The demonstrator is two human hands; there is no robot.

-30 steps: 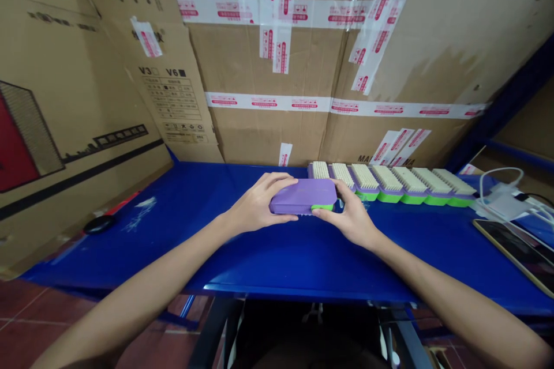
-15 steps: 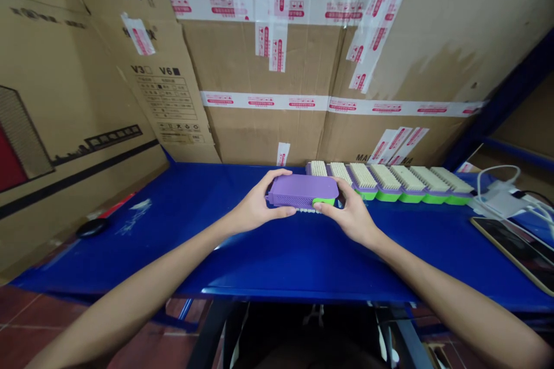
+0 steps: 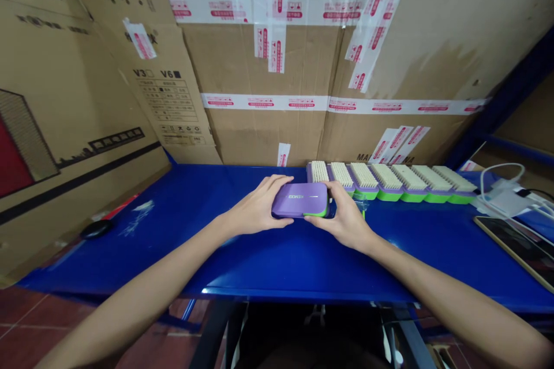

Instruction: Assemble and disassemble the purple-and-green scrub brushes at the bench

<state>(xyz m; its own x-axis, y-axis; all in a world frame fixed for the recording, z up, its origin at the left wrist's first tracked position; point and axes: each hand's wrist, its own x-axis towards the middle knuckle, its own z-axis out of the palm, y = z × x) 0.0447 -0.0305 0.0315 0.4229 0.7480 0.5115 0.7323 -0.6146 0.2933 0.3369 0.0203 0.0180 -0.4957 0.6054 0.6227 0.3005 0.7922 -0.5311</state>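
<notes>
Between my two hands is a purple scrubbing brush (image 3: 298,200) with a green part at its lower right and pale lettering on its top face. My left hand (image 3: 258,207) grips its left end, thumb along the near side and fingers over the far edge. Around the right end, my right hand (image 3: 346,213) is closed, its thumb by the green part. The brush's underside is turned away and hidden. Behind my right hand stands a row of several similar purple and green brushes (image 3: 389,191), bristles facing up.
A blue table (image 3: 268,265) lies under my hands, with cardboard panels (image 3: 268,132) behind it. At the right are a phone (image 3: 515,248) and a white charger with cables (image 3: 502,204). A round black object (image 3: 96,229) sits near the left edge.
The held brush has tilted, so its lettered top face now shows and the ridged side and bristles seen earlier are hidden. Both hands keep hold, lowered slightly and shifted a little.
</notes>
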